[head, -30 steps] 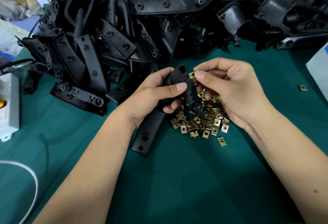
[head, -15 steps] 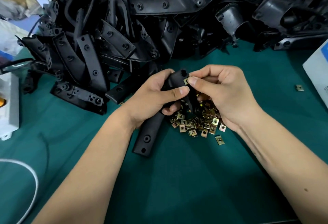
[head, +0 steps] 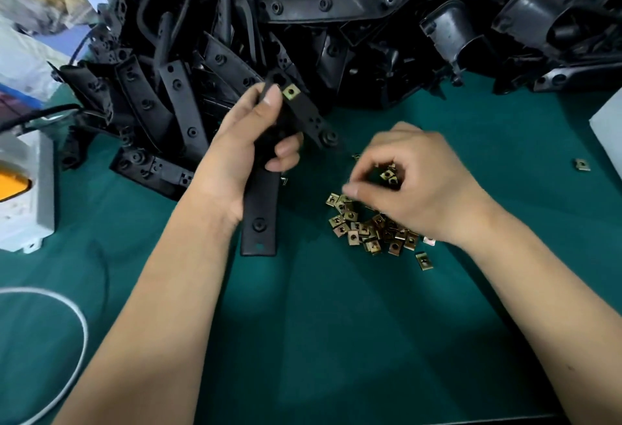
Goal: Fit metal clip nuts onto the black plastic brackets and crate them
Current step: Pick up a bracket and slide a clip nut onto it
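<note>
Black bracket upright in left hand

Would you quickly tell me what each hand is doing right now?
Left hand: grips the black bracket.
Right hand: pinches a clip nut, it seems.

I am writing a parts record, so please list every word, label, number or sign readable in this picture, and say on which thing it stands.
No readable text in this view.
Held bracket and the bracket pile: moulded holes only, no lettering visible.
Clip nuts: no marks visible.
White box with its orange part: no label can be read.
</note>
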Action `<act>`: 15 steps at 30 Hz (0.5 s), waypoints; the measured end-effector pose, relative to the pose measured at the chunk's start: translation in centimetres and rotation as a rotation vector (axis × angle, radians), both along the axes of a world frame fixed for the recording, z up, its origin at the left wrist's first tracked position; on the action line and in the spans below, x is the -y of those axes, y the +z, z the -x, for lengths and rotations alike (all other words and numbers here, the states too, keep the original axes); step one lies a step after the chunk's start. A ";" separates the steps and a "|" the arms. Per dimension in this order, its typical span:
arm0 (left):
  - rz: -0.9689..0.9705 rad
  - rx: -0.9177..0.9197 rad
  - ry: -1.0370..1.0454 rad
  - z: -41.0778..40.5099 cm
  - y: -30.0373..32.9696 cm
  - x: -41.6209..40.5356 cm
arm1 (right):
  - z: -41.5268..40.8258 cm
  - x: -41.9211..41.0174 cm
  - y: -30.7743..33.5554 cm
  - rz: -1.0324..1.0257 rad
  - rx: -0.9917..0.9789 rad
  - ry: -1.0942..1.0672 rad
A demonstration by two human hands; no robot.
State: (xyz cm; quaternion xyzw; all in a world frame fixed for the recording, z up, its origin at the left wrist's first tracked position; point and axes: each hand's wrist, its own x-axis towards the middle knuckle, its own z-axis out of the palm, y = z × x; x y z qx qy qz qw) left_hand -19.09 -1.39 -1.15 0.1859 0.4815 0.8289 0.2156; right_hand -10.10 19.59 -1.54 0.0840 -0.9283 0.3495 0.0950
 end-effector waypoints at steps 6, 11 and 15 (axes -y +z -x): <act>-0.074 -0.024 -0.009 0.2 -0.3 -0.3 | -0.1 0.7 0.5 -0.194 0.193 0.063; 0.012 -0.107 -0.004 0.0 -0.6 -0.9 | -0.4 1.1 0.9 -0.196 0.218 0.096; 0.113 -0.157 -0.026 -0.1 -0.7 -1.0 | -0.5 1.4 0.9 -0.260 0.211 0.065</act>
